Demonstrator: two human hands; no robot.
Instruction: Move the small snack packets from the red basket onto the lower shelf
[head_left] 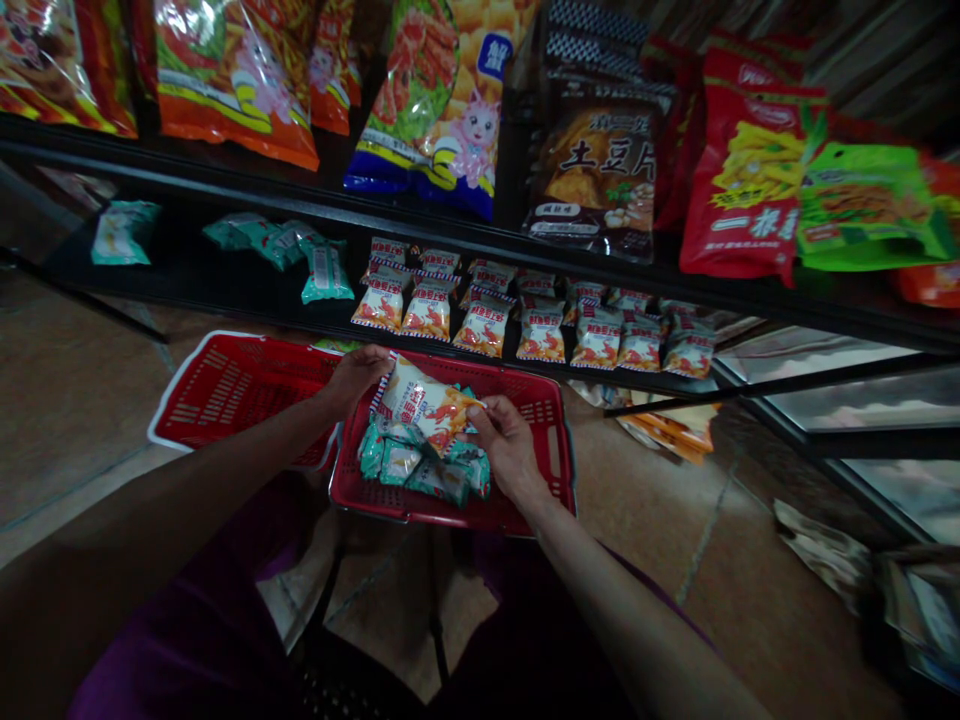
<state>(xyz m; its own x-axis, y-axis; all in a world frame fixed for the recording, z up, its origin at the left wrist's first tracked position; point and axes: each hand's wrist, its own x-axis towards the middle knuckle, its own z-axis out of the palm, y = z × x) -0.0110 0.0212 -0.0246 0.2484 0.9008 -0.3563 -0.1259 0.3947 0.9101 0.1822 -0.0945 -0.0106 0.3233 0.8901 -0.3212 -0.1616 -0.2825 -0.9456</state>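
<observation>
Between my two hands is a small white and orange snack bag (424, 402) with red lettering and a striped edge. My left hand (361, 374) pinches its left end, and my right hand (507, 440) grips its lower right corner. The bag is held over a red plastic basket (532, 402), where several teal snack bags (435, 474) lie in a heap. On the low shelf just beyond, several matching white and orange bags (486, 322) stand in rows.
A second red basket (225, 385) with a white rim stands to the left. More teal packets (328, 268) lie on the low black shelf (225, 290). Large snack bags (442, 110) fill the upper shelf. Wrappers (671, 425) and a crumpled bag (821, 545) lie on the floor at right.
</observation>
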